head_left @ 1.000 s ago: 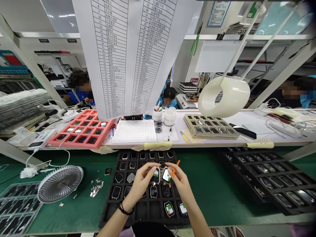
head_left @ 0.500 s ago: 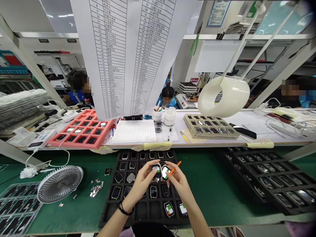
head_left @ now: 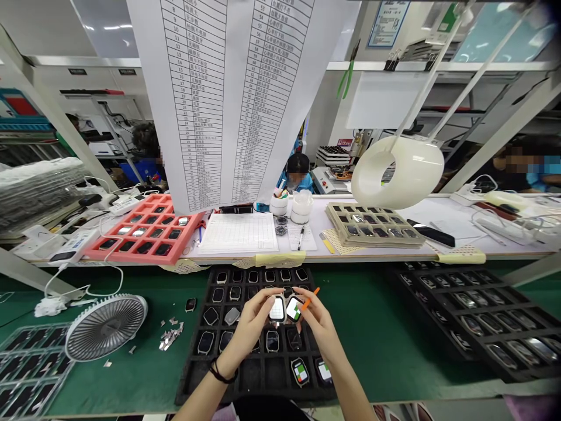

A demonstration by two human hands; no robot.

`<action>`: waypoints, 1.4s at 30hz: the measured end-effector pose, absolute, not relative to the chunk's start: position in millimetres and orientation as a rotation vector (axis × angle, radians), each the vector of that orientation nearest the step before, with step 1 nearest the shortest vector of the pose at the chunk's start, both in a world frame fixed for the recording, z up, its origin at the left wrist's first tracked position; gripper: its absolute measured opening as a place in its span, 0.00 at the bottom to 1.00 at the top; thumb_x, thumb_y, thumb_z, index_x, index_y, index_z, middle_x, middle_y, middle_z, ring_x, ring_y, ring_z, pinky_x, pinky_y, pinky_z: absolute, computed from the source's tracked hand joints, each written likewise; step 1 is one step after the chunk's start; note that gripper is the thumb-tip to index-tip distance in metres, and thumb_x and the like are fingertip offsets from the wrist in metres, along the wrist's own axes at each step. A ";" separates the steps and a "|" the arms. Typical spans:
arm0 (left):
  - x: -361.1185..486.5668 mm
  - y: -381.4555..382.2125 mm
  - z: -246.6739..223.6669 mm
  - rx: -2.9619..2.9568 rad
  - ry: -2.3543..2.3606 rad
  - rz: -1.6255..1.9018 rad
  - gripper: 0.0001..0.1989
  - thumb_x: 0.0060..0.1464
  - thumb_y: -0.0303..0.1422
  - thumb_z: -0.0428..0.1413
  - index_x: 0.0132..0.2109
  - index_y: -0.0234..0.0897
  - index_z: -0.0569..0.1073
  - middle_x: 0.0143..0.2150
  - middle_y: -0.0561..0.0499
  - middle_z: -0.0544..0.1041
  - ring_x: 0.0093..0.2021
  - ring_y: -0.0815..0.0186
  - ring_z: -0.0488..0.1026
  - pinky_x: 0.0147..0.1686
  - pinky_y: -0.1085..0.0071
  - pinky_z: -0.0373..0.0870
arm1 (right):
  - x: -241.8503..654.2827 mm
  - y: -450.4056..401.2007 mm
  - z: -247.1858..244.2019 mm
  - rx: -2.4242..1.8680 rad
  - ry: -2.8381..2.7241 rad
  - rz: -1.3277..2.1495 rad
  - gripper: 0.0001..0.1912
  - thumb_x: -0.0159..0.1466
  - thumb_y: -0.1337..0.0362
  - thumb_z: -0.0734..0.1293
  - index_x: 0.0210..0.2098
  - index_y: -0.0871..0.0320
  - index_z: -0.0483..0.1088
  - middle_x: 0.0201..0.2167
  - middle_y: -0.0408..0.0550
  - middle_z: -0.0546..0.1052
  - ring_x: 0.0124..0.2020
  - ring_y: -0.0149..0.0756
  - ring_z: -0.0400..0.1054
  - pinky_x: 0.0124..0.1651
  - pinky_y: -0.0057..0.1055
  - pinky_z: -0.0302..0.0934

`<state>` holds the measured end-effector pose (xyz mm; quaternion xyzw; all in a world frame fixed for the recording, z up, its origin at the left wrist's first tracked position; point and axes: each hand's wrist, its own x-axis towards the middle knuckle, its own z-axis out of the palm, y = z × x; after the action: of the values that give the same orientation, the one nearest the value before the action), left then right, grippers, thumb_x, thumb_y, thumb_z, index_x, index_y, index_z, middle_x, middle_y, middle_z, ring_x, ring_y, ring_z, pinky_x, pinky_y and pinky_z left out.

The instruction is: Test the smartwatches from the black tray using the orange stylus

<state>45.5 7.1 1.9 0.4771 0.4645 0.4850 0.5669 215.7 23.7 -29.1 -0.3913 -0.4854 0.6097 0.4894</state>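
My left hand (head_left: 256,313) is closed on a smartwatch case (head_left: 276,310) whose screen glows white with faint grid lines. Close beside it, my right hand (head_left: 316,316) grips a second smartwatch case (head_left: 293,309) with a green-and-white screen. An orange stick-like tool (head_left: 310,298) is also held in the right hand, slanting up past the fingers. Both hands are above a black foam tray (head_left: 249,374) of watch cases set in pockets. Two of those at the tray's near right have lit screens, one being a lit watch (head_left: 300,371).
A white fan (head_left: 107,327) and silvery scraps (head_left: 170,338) lie left on the green mat. Stacked black trays (head_left: 464,316) stand right. A shelf carries a pink foam tray (head_left: 144,234), beige trays (head_left: 372,225) and a tape roll (head_left: 398,172) hanging above. A paper list (head_left: 236,105) hangs ahead.
The left watch's screen has gone from a dark picture with a green patch to a white grid. My left thumb has shifted up to the watch's edge. The right hand has barely moved.
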 end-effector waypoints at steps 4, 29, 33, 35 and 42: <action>45.0 5.5 0.3 1.180 1.054 1.147 0.22 0.57 0.46 0.54 0.54 0.38 0.71 0.38 0.48 0.74 0.34 0.65 0.70 0.32 0.73 0.70 | 215.5 24.2 -29.0 -0.964 -1.200 1.493 0.19 0.62 0.52 0.66 0.51 0.50 0.69 0.36 0.45 0.72 0.21 0.28 0.61 0.25 0.29 0.63; 44.2 6.7 7.9 1.252 1.184 1.194 0.19 0.56 0.47 0.53 0.40 0.35 0.77 0.34 0.48 0.76 0.30 0.66 0.69 0.28 0.74 0.67 | 215.3 24.4 -34.3 -0.930 -1.179 1.498 0.19 0.64 0.51 0.64 0.50 0.51 0.69 0.33 0.44 0.72 0.22 0.31 0.64 0.26 0.30 0.61; 44.8 7.6 3.3 1.207 1.150 1.164 0.20 0.55 0.48 0.55 0.45 0.36 0.74 0.34 0.49 0.74 0.29 0.67 0.69 0.25 0.75 0.67 | 215.5 25.5 -35.7 -0.928 -1.214 1.506 0.20 0.63 0.50 0.64 0.52 0.51 0.67 0.35 0.45 0.73 0.21 0.30 0.64 0.28 0.32 0.62; 45.4 7.9 0.3 1.204 1.105 1.172 0.22 0.54 0.48 0.56 0.49 0.37 0.72 0.36 0.48 0.74 0.32 0.65 0.70 0.28 0.74 0.68 | 215.4 25.7 -36.0 -0.926 -1.229 1.512 0.21 0.63 0.50 0.64 0.53 0.50 0.66 0.39 0.47 0.73 0.21 0.29 0.64 0.29 0.32 0.62; 45.9 7.8 -5.6 1.266 1.054 1.195 0.24 0.55 0.42 0.58 0.56 0.37 0.66 0.47 0.43 0.72 0.44 0.60 0.71 0.40 0.69 0.70 | 212.4 23.8 -38.0 -0.898 -1.203 1.529 0.24 0.61 0.55 0.69 0.54 0.50 0.64 0.37 0.47 0.73 0.24 0.30 0.63 0.27 0.29 0.61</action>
<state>45.9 7.8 -5.6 0.5294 0.4405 0.4997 0.5254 212.4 23.8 -38.0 -0.3677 -0.4929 0.6264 0.4790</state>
